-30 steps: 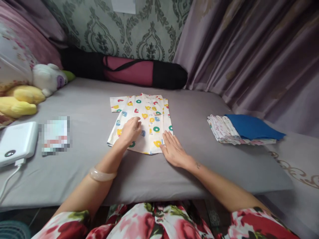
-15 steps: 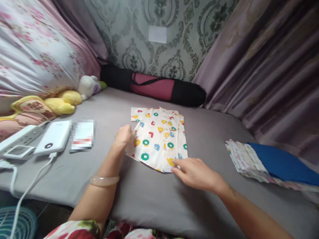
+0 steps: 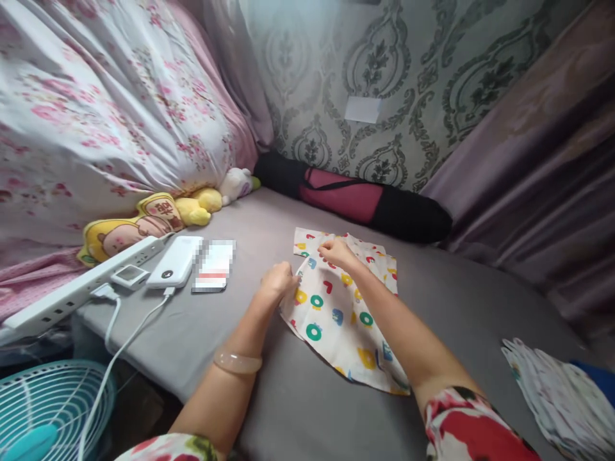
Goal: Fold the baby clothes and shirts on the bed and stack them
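A small white short-sleeved shirt [image 3: 331,320] printed with colourful letters lies spread on the grey bed sheet [image 3: 269,410]. My left hand [image 3: 280,282] is closed on its left side edge, below the sleeve. Higher up, near the left sleeve and shoulder, my right hand [image 3: 337,251] pinches the cloth, and the fabric is slightly raised between the hands. My right forearm crosses over the shirt's right part and hides some of it. The lower hem lies on the sheet.
At the left are a power strip [image 3: 96,282], a white power bank [image 3: 175,261], a blurred-out phone-like item [image 3: 214,266] and plush toys [image 3: 129,234]. A fan [image 3: 52,410] stands below. Folded clothes [image 3: 557,397] lie at the right. A black and pink bag [image 3: 346,197] rests by the wall.
My right hand has moved from the shirt's lower hem up to near the left sleeve and now pinches the cloth. My left hand stays at the side edge. The view has turned left.
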Tool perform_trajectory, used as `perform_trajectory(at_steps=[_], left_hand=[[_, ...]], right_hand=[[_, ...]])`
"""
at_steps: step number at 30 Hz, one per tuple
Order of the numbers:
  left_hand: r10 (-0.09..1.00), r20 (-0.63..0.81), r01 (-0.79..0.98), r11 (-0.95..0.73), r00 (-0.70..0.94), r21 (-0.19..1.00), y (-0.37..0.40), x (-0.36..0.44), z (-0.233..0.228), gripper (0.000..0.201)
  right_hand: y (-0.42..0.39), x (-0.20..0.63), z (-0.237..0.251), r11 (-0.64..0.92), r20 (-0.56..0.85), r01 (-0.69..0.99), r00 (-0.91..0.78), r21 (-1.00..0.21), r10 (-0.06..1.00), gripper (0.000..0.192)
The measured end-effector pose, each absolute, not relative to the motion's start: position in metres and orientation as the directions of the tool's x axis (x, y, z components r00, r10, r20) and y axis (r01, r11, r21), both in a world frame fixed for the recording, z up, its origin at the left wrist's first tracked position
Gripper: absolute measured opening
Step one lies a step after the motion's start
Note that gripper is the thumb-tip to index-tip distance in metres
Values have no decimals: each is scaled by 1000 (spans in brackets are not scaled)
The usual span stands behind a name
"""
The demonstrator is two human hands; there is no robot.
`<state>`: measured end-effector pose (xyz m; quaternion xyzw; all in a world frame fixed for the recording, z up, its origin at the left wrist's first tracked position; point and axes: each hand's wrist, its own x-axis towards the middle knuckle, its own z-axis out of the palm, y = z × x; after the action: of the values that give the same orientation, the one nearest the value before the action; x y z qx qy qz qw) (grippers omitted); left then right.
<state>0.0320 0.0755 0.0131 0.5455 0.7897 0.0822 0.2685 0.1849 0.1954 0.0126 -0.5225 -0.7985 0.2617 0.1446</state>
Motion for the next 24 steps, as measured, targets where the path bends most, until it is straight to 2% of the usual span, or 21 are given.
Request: perform_trajectory(at_steps=[8,12,16,20,24], left_hand=[[918,-324,804,365,-227,469,78,27,11,22],[924,-302,819,354,-233,451,83,27,2,24],[934,-281,831,330,-220,448,88,25,-15,26],[941,-263,838,314,-212,447,92,23,-28,28],[946,-264,847,293,-189,443,90,24,-24,27]], right_hand=[[227,99,-11,274,-104,848,-356,-453,929,18],[231,80,-17,250,-111,889,-313,-382,943,35],[234,69,-23,253,-121,907,-308,-337,943,37],[230,60,-21,246,-127,911,-302,-332,945,36],[221,65,-8,198,-122,897,-265,-394,956,36]])
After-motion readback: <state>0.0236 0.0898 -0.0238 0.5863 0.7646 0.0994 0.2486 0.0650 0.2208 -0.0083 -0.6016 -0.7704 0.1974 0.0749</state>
